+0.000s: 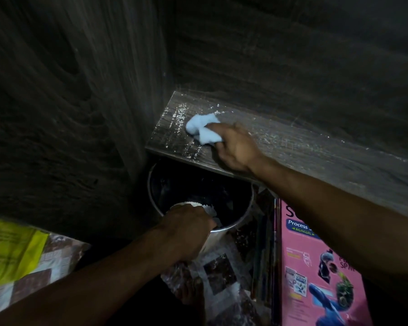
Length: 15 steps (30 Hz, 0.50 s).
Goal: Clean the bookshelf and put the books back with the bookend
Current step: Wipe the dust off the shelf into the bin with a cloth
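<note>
Right hand (236, 147) presses pale blue cloth (203, 129) onto dusty dark shelf (316, 147), fingers clenched round cloth, white crumbs beside it. Left hand (186, 229) grips rim of metal bin (231, 203) below shelf edge. Pink book (316, 267) stands on patterned floor (222, 274) right of bin.

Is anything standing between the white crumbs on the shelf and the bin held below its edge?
Nothing visible. The crumbs lie left of the cloth in the right hand; the bin, gripped by the left hand, sits open under the shelf edge.
</note>
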Tool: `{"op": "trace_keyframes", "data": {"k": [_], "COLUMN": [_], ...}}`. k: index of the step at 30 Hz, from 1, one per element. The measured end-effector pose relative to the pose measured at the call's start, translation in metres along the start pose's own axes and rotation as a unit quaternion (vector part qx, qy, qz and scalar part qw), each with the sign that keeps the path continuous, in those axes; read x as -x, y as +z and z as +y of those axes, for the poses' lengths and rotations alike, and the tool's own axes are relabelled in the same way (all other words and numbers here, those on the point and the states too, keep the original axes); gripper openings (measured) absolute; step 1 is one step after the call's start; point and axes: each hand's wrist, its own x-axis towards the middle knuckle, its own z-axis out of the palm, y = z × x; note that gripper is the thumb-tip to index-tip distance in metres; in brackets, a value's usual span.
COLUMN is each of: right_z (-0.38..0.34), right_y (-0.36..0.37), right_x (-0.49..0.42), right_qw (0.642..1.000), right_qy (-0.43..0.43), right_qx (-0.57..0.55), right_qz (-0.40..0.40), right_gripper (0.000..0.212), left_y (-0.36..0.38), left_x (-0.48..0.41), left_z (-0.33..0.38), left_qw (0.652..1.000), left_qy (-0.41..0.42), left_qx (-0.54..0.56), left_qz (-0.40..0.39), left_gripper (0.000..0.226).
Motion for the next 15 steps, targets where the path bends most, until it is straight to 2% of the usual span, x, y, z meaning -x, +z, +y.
{"op": "trace_keyframes", "data": {"k": [3,7,9,13,15], "right_z": [-0.008,-0.006,0.0,0.037,0.049], "right_y": [-0.004,-0.024,-0.036,-0.042,-0.037], "right_x": [0.012,0.018,0.012,-0.026,-0.048], "right_qw": [0.997,0.981,0.984,0.999,0.997], "right_qy": [-0.043,-0.015,-0.005,0.026,0.077], "right_qx": [-0.019,-0.073,-0.088,-0.02,0.013], "right_qz": [-0.065,-0.177,-0.152,-0.002,-0.016], "right_gripper": [0.038,0.04,0.035,0.027,0.029], "left_y": [0.0,0.0,0.002,0.006,0.006], "left_x": [0.0,-0.002,-0.004,-0.004,-0.004], "left_z": [0.0,-0.002,-0.004,-0.007,-0.008], "left_qw": [1.0,1.0,1.0,1.0,1.0], "left_qy": [0.001,0.001,0.008,0.013,0.013], "left_qx": [-0.006,-0.023,-0.016,0.007,0.002], "left_qz": [0.013,0.021,0.026,0.021,0.018], "left_gripper": [0.032,0.033,0.036,0.034,0.037]}}
